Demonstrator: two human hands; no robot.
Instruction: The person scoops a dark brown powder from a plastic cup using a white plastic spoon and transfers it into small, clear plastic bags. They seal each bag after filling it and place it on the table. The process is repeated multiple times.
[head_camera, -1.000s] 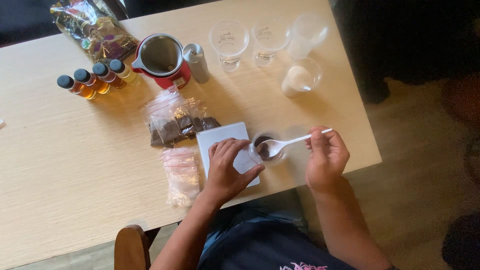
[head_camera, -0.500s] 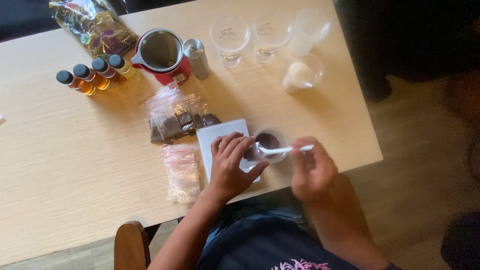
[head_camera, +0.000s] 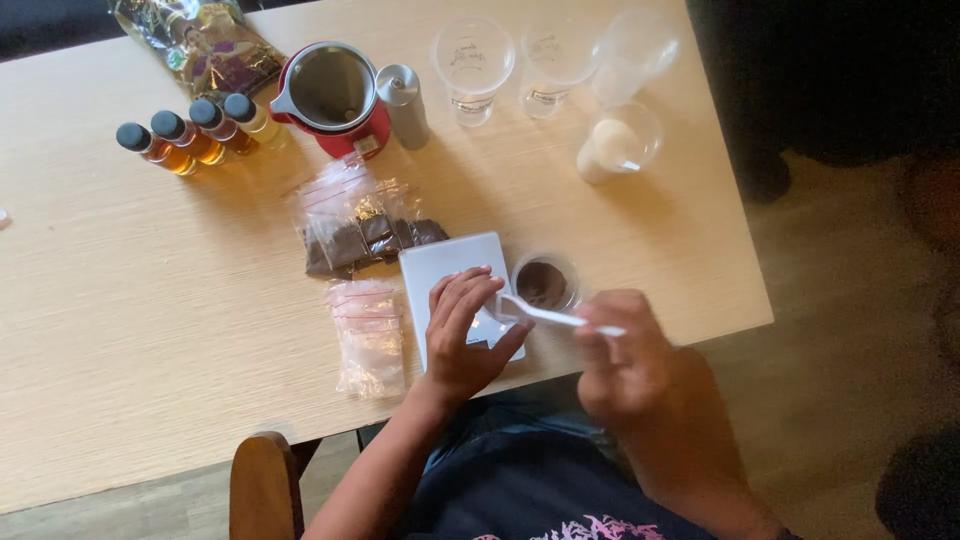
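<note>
The surface (head_camera: 150, 300) is evenly lit by soft daylight, brightest beyond the left hand (head_camera: 465, 335). The right hand (head_camera: 625, 360) is smeared by motion blur. The floor to its right is left dim and murky.

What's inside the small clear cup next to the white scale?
The small clear cup holds dark brown powder, visible from above. The white plastic spoon in the right hand crosses its near edge, hiding that part. The left hand rests on the white scale.
</note>
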